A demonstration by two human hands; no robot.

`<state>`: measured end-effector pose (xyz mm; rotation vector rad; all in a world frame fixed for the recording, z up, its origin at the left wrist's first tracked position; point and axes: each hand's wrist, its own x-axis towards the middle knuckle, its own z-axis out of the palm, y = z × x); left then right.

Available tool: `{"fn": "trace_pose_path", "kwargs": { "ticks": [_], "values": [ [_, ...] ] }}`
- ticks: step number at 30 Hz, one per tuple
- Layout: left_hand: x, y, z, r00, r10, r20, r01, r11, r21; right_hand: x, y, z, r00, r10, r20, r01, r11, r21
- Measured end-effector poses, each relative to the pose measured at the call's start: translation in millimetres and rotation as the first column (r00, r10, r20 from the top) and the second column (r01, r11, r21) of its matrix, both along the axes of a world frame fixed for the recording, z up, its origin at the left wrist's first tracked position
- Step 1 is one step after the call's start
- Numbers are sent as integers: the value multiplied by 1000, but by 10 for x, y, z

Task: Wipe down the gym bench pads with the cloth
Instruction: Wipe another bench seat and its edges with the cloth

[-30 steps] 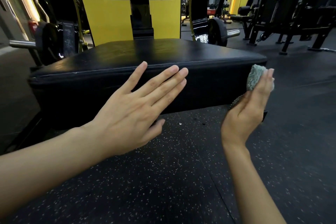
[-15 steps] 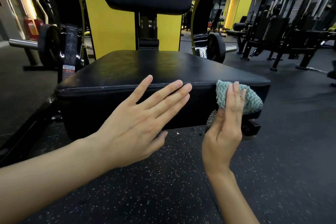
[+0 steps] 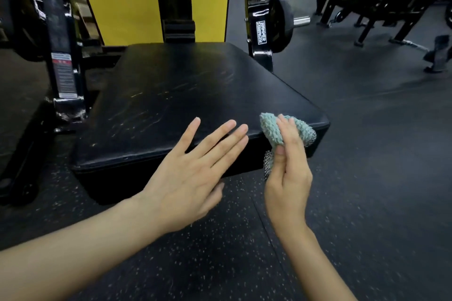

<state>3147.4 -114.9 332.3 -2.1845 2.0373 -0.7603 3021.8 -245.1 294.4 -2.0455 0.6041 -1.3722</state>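
The teal cloth has risen from the front face of the seat pad to its near right edge, grasped in the right grip, with the left grip released and flat; the edge wipe looks under way, and the top likely needs a leftward sweep next.

Your right hand brings the cloth from beside the seat pad at its right corner onto its top front edge. Your left hand now lays its fingers over that edge.
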Motion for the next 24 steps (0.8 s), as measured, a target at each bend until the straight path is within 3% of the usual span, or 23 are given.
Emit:
{"fn": "trace_pose_path", "kwargs": {
  "ticks": [6,10,24],
  "values": [
    [-146,-30,231,987,101,-124,-80,983,164,-211,-23,256,965,161,-209,-130,980,154],
    [-258,-82,393,970,162,-181,-114,961,251,-328,-170,453,945,183,-271,-120,965,231],
    [-565,-828,481,821,430,-375,-296,883,364,-598,-971,636,805,334,-490,-268,942,201]
  ]
}}
